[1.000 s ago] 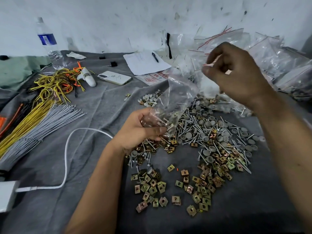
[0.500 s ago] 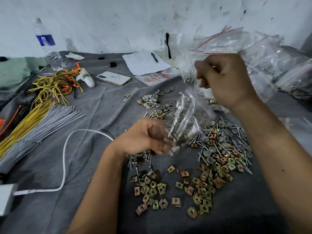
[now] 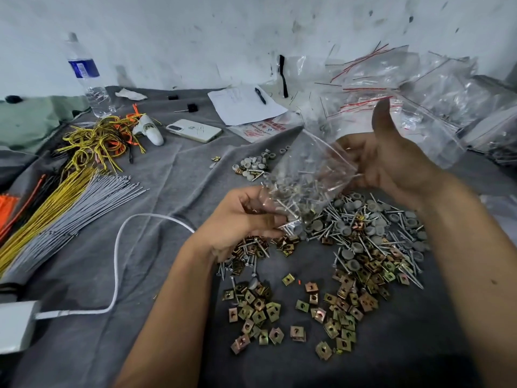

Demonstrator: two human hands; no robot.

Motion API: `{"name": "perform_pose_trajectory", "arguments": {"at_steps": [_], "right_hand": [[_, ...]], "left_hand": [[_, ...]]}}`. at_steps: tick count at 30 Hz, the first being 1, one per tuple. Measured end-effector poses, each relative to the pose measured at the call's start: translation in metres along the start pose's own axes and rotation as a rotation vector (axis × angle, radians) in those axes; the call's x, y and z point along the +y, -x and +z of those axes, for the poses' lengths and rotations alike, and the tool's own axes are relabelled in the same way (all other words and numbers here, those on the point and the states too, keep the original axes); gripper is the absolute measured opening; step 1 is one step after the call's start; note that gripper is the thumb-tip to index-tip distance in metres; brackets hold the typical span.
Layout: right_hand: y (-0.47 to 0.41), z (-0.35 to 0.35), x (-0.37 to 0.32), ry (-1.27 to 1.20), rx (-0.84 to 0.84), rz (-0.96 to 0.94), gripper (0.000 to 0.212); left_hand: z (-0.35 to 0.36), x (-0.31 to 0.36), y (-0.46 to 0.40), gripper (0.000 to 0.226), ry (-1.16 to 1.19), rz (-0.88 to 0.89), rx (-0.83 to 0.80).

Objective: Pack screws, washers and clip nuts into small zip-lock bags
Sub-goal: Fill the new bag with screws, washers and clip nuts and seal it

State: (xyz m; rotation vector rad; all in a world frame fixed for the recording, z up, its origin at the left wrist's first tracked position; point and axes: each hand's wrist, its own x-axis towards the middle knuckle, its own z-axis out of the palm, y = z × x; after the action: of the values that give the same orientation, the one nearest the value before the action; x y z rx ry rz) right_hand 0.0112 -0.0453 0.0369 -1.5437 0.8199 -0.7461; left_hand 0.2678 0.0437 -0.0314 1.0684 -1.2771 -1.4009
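Observation:
A small clear zip-lock bag (image 3: 305,177) with screws and grey washers inside hangs tilted above the grey cloth. My left hand (image 3: 240,219) pinches its lower end. My right hand (image 3: 391,163) is at the bag's upper end, thumb raised and straight fingers lying against the plastic. Below lie a heap of loose screws and grey washers (image 3: 363,228), brass-coloured clip nuts (image 3: 341,312) nearer to me, and a small cluster of grey washers (image 3: 251,166) further back. Several clear bags with red seal lines (image 3: 419,88) are piled at the back right.
On the left lie bundles of yellow wires (image 3: 56,197) and grey wires (image 3: 84,203), and a white cable (image 3: 117,247) runs to a white charger block (image 3: 16,326). Further back are a phone (image 3: 194,130), a sheet of paper with a pen (image 3: 246,103) and a water bottle (image 3: 86,77).
My right hand dropped from gripping the bag's top, turned palm-up and opened with the thumb raised. The bag tipped over to lie slanted between both hands; the left hand kept its hold.

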Motion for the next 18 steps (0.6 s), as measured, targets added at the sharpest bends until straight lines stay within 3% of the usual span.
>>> {"name": "perform_pose_trajectory", "arguments": {"at_steps": [1, 4, 5, 8, 11, 16, 18], "right_hand": [[0.0, -0.001, 0.0, -0.005, -0.009, -0.051, 0.077], [0.0, 0.003, -0.004, 0.134, 0.089, -0.23, 0.024], [0.001, 0.003, -0.007, 0.149, 0.126, -0.28, 0.02], [0.005, 0.008, -0.023, 0.24, 0.158, -0.381, 0.02], [0.005, 0.022, -0.031, 0.491, 0.076, -0.405, 0.021], [-0.003, 0.032, -0.021, 0.415, 0.118, -0.383, 0.02], [-0.004, 0.027, -0.013, 0.309, 0.137, -0.326, 0.019]], "left_hand": [[0.0, -0.001, -0.001, 0.016, 0.04, -0.016, 0.024], [0.001, -0.001, -0.004, 0.013, 0.057, -0.044, 0.037], [0.001, -0.002, -0.003, 0.011, 0.007, -0.036, 0.013], [0.007, 0.002, 0.003, 0.023, -0.139, 0.112, 0.031], [0.013, 0.014, 0.0, 0.036, -0.114, 0.328, 0.217], [0.019, 0.03, -0.014, 0.007, -0.16, 0.422, 0.294], [0.018, 0.028, -0.015, 0.007, -0.162, 0.415, 0.32]]}}
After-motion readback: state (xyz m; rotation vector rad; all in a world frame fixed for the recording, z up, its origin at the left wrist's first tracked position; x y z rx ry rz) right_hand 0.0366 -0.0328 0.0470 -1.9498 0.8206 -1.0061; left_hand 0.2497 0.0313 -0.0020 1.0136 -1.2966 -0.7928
